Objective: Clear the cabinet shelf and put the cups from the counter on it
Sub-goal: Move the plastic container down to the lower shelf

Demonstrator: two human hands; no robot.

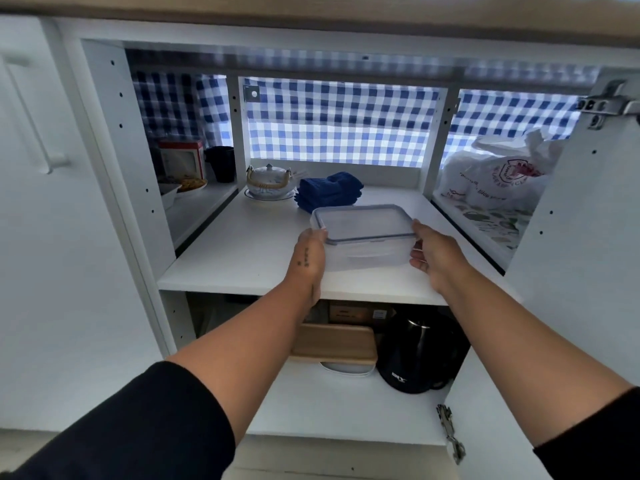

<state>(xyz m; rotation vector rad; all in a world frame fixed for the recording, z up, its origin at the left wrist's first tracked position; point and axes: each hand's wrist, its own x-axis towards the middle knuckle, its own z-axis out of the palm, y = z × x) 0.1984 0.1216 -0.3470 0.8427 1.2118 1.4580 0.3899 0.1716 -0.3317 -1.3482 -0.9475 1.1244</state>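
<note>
1. The left hand [310, 261] grips the left end of a clear lidded container [363, 233], its fingers wrapped round the side.
2. The right hand [434, 256] grips the right end, thumb on the lid's rim and fingers curled against the wall below.
3. The container is at the front middle of the cabinet shelf [242, 251]; it seems to rest on the board, though it may be slightly lifted.
4. Behind it lie folded blue cloths [329, 190], with a white teapot [268, 181] on a saucer just beside them to the left.
5. On the lower shelf, a black kettle [415, 351] stands beside a wooden board [334, 342].
6. A plastic bag [491, 178] fills the right compartment; a black cup [221, 162] stands in the left 1.
</note>
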